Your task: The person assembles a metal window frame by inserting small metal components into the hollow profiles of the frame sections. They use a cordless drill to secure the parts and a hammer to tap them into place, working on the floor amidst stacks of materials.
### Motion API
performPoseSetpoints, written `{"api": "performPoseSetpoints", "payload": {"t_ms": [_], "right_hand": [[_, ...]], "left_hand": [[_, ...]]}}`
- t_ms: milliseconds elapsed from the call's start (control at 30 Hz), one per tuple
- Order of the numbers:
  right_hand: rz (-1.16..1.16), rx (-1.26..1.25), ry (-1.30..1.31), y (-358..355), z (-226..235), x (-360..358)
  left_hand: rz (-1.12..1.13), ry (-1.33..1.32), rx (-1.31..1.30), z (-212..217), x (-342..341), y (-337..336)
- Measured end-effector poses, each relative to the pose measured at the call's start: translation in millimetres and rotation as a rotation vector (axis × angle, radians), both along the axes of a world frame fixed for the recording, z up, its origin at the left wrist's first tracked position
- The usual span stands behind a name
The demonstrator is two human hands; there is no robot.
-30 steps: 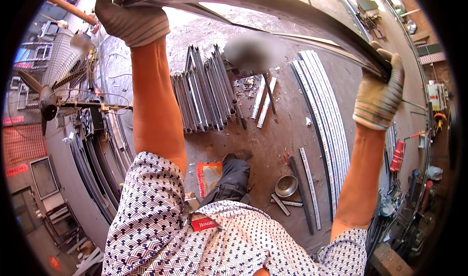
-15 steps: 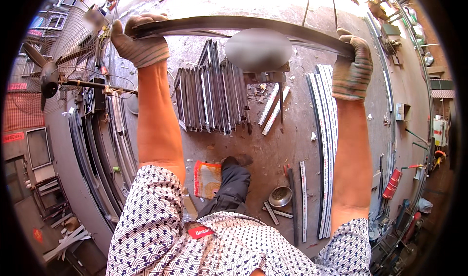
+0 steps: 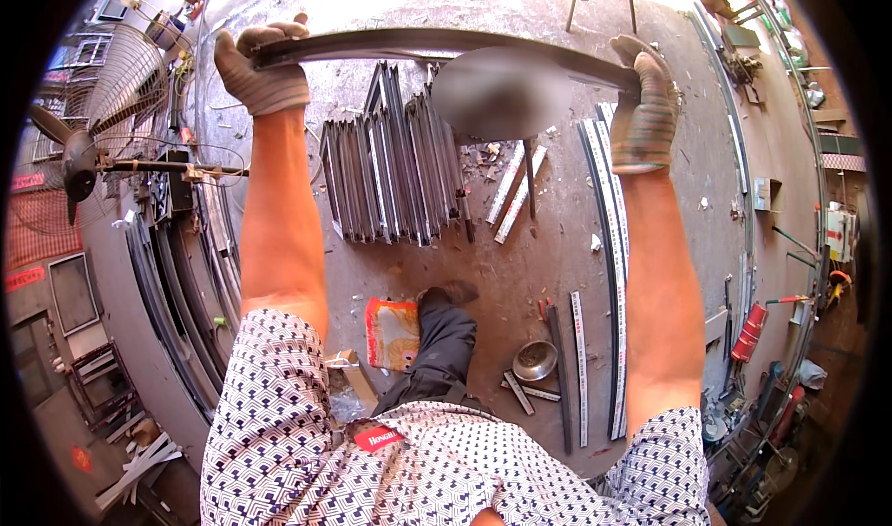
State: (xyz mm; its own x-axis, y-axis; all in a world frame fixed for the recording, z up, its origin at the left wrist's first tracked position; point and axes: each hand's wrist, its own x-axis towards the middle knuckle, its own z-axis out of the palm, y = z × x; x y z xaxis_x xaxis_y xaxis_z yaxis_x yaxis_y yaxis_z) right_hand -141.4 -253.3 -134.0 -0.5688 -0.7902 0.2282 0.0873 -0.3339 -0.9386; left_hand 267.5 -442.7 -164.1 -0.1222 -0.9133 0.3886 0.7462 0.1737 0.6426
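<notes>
Two gloved hands hold one long, dark metal bar [image 3: 400,43] out at arm's length above a concrete floor [image 3: 669,201]. At far left a fan [image 3: 79,159] stands beside curved metal strips [image 3: 172,312]. Next, the left hand [image 3: 260,66] is closed around the bar's left end. Below the bar's middle, a stack of metal sections [image 3: 395,168] lies on the floor. Further right, the right hand [image 3: 644,98] is clenched around the bar's right end, with long pale strips [image 3: 613,275] lying beneath it.
</notes>
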Motion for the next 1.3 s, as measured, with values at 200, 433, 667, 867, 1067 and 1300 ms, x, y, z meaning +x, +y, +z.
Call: {"api": "performPoseSetpoints", "payload": {"t_ms": [200,433,667,867,1067,1300], "right_hand": [[-0.029,0.096,0.012,24,4,7],[-0.097,0.235,-0.062,56,-30,6],[-0.091,0.267,-0.228,64,-34,23],[-0.036,0.243,-0.26,68,-39,14],[-0.064,0.211,-0.207,78,-46,21],[-0.033,0.244,-0.171,56,-51,32]], "left_hand": [[0.306,0.014,0.221,-8,-1,55],[0.367,-0.176,0.234,-20,-24,117],[0.518,-0.335,0.406,-33,-45,126],[0.444,-0.213,0.27,-36,-49,128],[0.346,-0.092,0.262,-43,-40,127],[0.348,-0.08,0.269,-62,-25,102]]}}
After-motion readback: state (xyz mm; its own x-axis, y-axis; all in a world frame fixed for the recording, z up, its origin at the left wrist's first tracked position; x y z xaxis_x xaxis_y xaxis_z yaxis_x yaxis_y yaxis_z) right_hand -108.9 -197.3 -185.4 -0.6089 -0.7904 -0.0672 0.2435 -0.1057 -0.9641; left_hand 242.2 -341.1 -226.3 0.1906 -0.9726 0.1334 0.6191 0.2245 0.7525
